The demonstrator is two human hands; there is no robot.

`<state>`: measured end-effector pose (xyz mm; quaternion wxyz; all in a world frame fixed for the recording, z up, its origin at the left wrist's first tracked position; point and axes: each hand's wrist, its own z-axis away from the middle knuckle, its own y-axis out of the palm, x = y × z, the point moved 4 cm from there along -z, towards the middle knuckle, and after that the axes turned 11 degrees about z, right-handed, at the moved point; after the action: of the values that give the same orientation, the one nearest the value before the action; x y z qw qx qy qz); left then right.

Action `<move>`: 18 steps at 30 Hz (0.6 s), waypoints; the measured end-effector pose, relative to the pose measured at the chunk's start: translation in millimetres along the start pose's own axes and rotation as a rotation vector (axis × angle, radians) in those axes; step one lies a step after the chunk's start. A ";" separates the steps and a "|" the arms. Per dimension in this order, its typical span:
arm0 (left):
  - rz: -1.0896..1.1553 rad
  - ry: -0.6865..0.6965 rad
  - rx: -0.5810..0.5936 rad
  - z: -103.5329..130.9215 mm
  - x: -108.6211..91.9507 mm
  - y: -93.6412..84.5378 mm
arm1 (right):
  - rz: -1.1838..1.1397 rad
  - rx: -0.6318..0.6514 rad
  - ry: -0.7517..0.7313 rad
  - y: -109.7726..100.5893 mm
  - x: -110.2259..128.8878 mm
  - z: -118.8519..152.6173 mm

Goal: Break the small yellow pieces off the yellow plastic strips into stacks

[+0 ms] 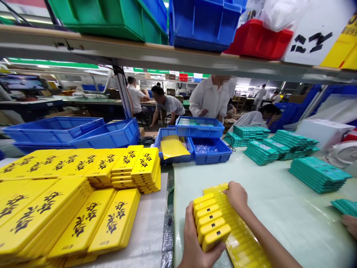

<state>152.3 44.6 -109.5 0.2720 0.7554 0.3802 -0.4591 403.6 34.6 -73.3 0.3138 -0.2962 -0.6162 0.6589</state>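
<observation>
My left hand [195,242] is wrapped round a short row of yellow flat cases [209,219]. Their narrow ends face up, and small dark openings show on several of them. My right hand [236,195] is closed at the far end of a yellow see-through ribbed sheet [245,238], its fingertips pinching the edge; the exact grip is partly hidden. The sheet lies on the pale green mat [267,208], just right of the held cases. To the left, stacks of yellow cases with black brush lettering [117,219] cover the bench.
Teal case stacks [318,173] stand at the right, where another person's hand [350,223] shows. Blue bins [210,152] sit behind the mat, one with small clear pieces; a yellow sheet [174,147] lies over another. A shelf [139,48] with bins crosses overhead. People work beyond.
</observation>
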 end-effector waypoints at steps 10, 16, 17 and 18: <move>0.068 -0.018 0.029 -3.0 -7.8 2.9 | -0.181 0.049 -0.017 9.9 -13.0 -20.1; 0.070 -0.010 0.034 -2.6 -5.4 3.3 | -0.316 0.043 -0.034 13.8 -16.5 -30.5; 0.062 -0.001 0.029 -2.7 -6.1 3.0 | -0.332 0.028 -0.030 14.5 -16.4 -30.6; 0.054 0.006 0.024 -2.8 -6.9 2.7 | -0.348 0.010 -0.022 15.3 -16.1 -30.2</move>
<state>153.9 43.0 -101.9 0.2743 0.7699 0.3548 -0.4540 436.4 40.3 -90.5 0.4180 -0.1764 -0.6582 0.6008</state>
